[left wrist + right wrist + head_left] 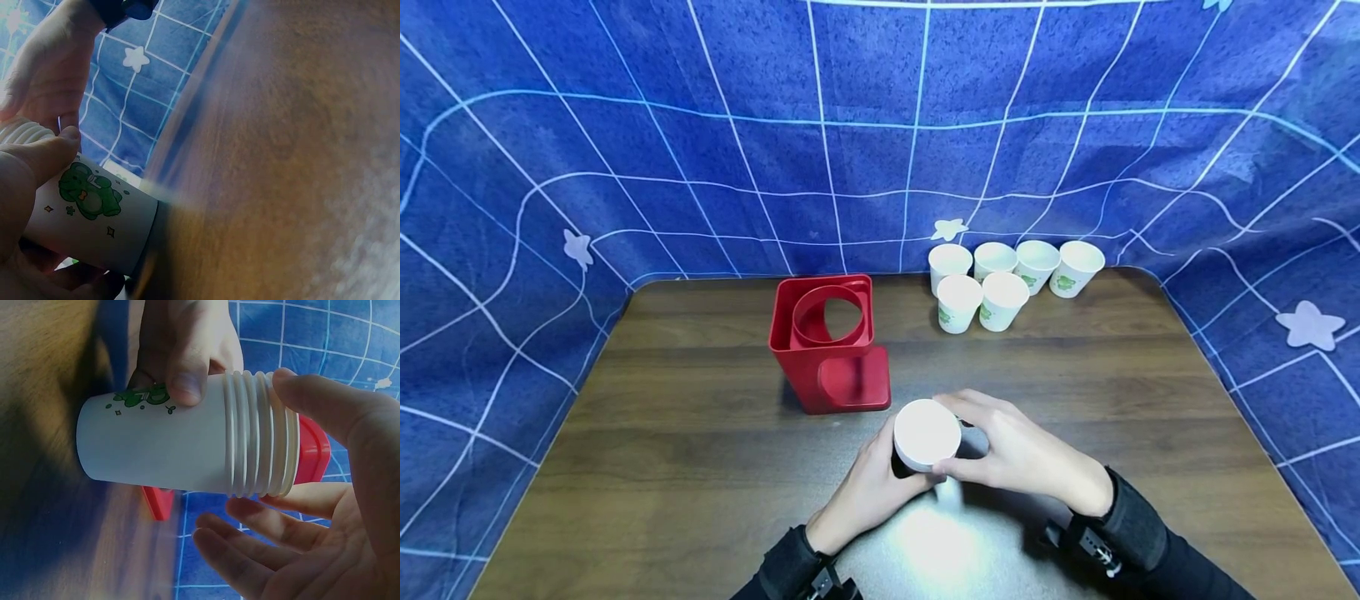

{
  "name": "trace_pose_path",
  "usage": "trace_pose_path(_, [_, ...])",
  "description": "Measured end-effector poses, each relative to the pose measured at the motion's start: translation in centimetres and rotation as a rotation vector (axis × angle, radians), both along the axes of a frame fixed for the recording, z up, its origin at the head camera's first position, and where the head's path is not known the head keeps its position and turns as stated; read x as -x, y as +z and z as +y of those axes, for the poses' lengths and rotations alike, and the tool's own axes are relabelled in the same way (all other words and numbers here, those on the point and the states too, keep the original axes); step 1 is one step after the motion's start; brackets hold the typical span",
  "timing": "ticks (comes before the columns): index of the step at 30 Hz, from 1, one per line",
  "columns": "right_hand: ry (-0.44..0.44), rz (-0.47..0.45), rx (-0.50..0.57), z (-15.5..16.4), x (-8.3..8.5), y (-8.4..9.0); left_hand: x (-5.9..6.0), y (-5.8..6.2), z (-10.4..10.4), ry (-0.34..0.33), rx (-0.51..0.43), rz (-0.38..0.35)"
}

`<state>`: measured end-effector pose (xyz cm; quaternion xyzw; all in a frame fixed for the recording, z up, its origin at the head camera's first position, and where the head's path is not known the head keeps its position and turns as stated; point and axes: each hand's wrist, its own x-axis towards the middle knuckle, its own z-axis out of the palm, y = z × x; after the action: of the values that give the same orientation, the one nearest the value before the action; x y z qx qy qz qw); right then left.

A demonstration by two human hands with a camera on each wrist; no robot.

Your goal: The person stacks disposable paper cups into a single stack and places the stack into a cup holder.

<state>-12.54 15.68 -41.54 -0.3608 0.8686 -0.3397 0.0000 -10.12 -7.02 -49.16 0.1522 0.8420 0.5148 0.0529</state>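
Observation:
A stack of nested white paper cups (927,433) stands upright near the front middle of the wooden table, between both hands. My left hand (871,492) grips its side, the thumb across the printed wall; in the left wrist view a green bear shows on the cup (106,234). My right hand (1011,446) pinches the top rim between thumb and fingertips. From the right wrist view, several stacked rims (259,434) lie close together under these fingers, while its other fingers spread below them.
A red plastic holder (801,375) with a square top, a round ring inside and a flat foot stands left of the hands. Several single paper cups (957,312) are grouped at the back right. A blue gridded cloth (865,150) rises behind the table's far edge.

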Motion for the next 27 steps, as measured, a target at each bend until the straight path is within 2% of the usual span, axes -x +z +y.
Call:
trace_pose_path(9, [-0.004,0.024,-0.070,0.1,-0.2,0.2,-0.1,0.0,0.0,-0.003,-0.003,-0.006])
trace_pose_path(14, [-0.017,0.181,-0.188,0.4,-0.2,0.3,-0.1,-0.1,-0.1,-0.010,-0.007,-0.007])
trace_pose_path(18, [-0.002,0.325,-0.217,0.8,0.1,0.4,-0.1,-0.2,-0.1,-0.010,-0.011,-0.007])
trace_pose_path(27, [-0.030,0.432,-0.244,2.1,0.8,1.4,-0.1,-0.2,0.1,-0.003,0.003,0.029])
